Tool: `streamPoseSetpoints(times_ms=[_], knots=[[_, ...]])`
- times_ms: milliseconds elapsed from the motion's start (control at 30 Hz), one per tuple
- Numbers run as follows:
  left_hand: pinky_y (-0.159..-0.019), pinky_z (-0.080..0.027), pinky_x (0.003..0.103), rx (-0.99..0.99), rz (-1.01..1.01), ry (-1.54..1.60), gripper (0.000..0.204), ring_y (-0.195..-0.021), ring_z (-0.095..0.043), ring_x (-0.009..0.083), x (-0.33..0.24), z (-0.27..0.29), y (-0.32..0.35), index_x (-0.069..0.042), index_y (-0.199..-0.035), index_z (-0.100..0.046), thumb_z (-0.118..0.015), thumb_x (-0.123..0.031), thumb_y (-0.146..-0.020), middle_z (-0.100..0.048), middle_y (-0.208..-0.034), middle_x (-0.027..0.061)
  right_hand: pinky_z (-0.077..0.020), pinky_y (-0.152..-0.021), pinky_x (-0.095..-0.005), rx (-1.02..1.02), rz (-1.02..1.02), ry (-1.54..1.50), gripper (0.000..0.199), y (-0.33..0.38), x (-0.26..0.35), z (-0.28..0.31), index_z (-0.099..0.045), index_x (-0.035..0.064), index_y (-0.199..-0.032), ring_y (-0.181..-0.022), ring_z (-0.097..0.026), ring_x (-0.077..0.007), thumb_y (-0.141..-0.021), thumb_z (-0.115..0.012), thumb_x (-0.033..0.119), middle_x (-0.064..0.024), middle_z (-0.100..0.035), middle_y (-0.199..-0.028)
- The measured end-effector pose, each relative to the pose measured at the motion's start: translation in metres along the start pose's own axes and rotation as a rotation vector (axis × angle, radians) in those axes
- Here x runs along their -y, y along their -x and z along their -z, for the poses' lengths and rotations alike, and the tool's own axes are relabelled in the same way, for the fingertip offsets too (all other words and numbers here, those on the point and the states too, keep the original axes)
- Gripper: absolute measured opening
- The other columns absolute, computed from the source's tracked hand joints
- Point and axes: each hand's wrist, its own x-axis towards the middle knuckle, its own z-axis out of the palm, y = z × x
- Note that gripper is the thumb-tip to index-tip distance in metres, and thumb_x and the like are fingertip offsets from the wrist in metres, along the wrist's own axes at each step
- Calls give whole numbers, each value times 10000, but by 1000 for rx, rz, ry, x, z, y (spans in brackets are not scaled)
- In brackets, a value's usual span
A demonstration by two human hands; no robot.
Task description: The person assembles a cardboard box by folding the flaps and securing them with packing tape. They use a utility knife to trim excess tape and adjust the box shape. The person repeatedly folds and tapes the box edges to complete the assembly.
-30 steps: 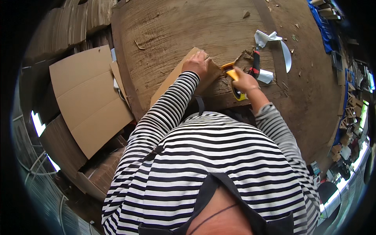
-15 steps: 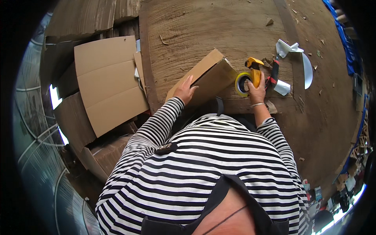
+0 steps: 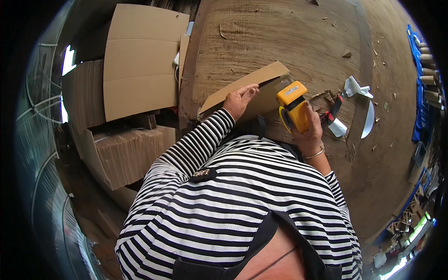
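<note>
In front of me a brown cardboard box (image 3: 273, 95) lies slantwise on the worktable, its narrow flap toward the far side. My left hand (image 3: 239, 101) is at the box's long edge, fingers close together and pointing right, closed on the edge. My right hand (image 3: 309, 128) grips a yellow tape dispenser (image 3: 295, 106), which is raised beside the box's right end. Part of a yellow-rimmed tape roll (image 3: 284, 119) shows at the dispenser's left side. Just right of that hand lies a black-and-red tool (image 3: 335, 108), its kind unclear.
A large cardboard sheet (image 3: 140, 70) stands left of the worn wooden table (image 3: 261, 32). Below the sheet is a stack of flat cardboard (image 3: 130, 151). Crumpled white scraps (image 3: 357, 87) and a pale curved piece (image 3: 368, 120) lie at the right.
The tape dispenser has turned and come closer to the box in my right hand. My left hand has slid rightward along the box edge, its fingers drawn together. The whole view has turned slightly.
</note>
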Motion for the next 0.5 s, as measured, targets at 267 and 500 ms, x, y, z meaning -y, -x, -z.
streamPoseSetpoints(times_ms=[267,500], knots=[[-772,-537,277,70,488,760,256,-815,-643,159,-8,5,13,41,-1024,-600,-558,-191,-925,-661,-924,115,-493,-564,-337,245,10,157,788,1,57,-21,-518,193,-1305,-649,-560,-251,-570,-787,108,-84,-504,-795],[-585,-487,238,-73,176,250,185,-645,-581,96,66,76,-79,-6,-909,-690,-561,-138,-924,-661,-757,49,-488,-545,-345,350,-203,439,861,11,108,-25,-468,284,-1346,-627,-554,-233,-562,-799,151,-59,-477,-777]])
